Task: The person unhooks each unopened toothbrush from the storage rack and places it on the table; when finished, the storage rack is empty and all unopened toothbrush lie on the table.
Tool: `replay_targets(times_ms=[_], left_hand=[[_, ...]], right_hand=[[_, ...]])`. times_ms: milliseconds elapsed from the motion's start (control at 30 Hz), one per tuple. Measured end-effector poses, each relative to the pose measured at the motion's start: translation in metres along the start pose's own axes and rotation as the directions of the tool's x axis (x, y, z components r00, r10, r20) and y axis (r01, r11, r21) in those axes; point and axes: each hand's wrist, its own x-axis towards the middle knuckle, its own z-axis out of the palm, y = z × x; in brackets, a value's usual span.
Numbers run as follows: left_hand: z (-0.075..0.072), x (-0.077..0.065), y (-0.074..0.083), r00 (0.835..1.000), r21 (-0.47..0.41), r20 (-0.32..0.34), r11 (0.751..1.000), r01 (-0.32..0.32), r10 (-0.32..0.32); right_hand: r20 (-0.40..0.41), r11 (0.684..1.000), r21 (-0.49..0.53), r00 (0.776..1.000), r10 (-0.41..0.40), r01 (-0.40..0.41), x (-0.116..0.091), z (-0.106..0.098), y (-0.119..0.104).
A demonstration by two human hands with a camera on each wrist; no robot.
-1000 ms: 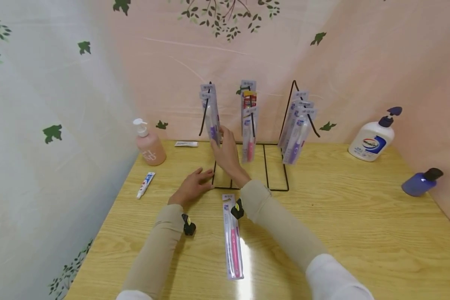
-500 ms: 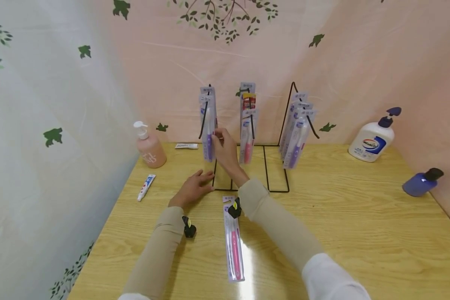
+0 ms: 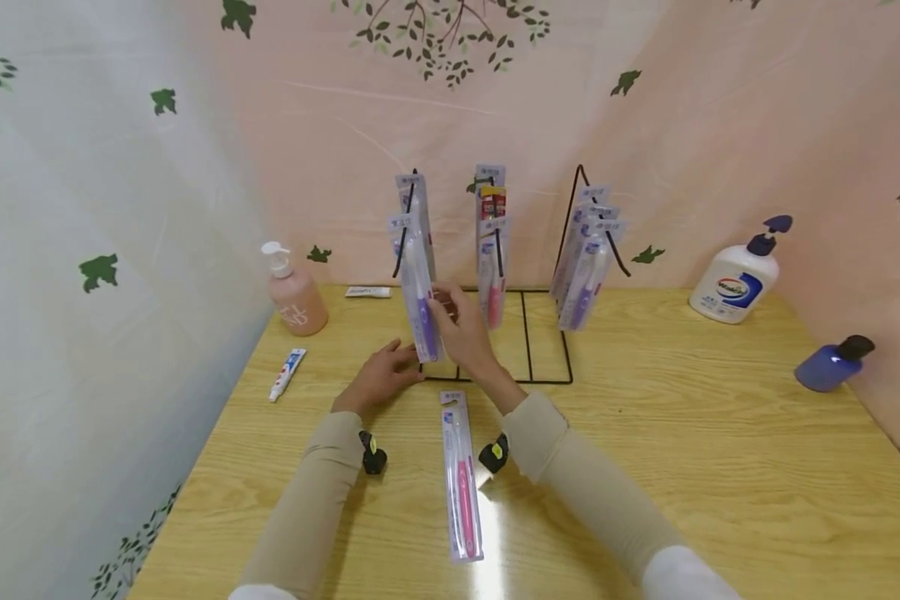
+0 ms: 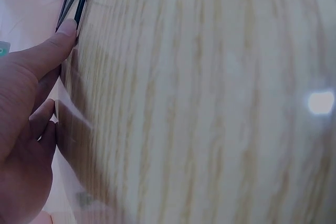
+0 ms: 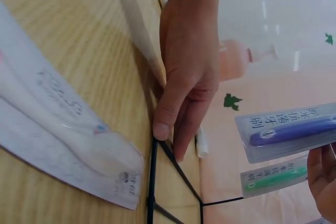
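My right hand [image 3: 461,329] pinches the lower edge of a packaged purple toothbrush [image 3: 420,300], which slants near the front end of the rack's left hook. Behind it on that hook hangs another pack, showing as a green toothbrush [image 5: 278,178] in the right wrist view. With fingers extended, my left hand [image 3: 381,377] rests on the table at the front left corner of the black wire rack [image 3: 528,337]. Its thumb touches the base wire, as the left wrist view shows. A packaged pink toothbrush [image 3: 462,492] lies flat on the table between my forearms.
Toothbrush packs also hang on the middle hook [image 3: 498,250] and right hook [image 3: 617,252]. Left stand a pink pump bottle [image 3: 297,302] and two small toothpaste tubes, one a white tube [image 3: 367,292]. Right are a white pump bottle [image 3: 733,283] and a blue bottle [image 3: 827,368].
My right hand has drawn the purple toothbrush pack forward along the left hook, away from the pack behind it. The left hand has stayed at the rack's corner.
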Motion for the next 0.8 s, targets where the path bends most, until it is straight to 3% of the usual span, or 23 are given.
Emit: replay_targets(times_ms=[333,700,800], left_hand=[[0.0,-0.001,-0.003,1.0,0.0,-0.003,1.0,-0.009,0.009],[0.001,-0.002,-0.001,0.997,0.0,-0.044,0.998,-0.057,0.057],[0.001,-0.002,0.0,0.999,-0.002,-0.032,0.999,-0.04,0.04]], right_hand=[[0.119,0.996,0.005,0.989,-0.087,0.087,-0.038,-0.012,-0.014],[0.225,0.997,0.02,0.971,-0.077,0.074,-0.065,-0.029,-0.039],[0.24,0.997,0.025,0.968,-0.077,0.073,-0.071,-0.035,-0.038]])
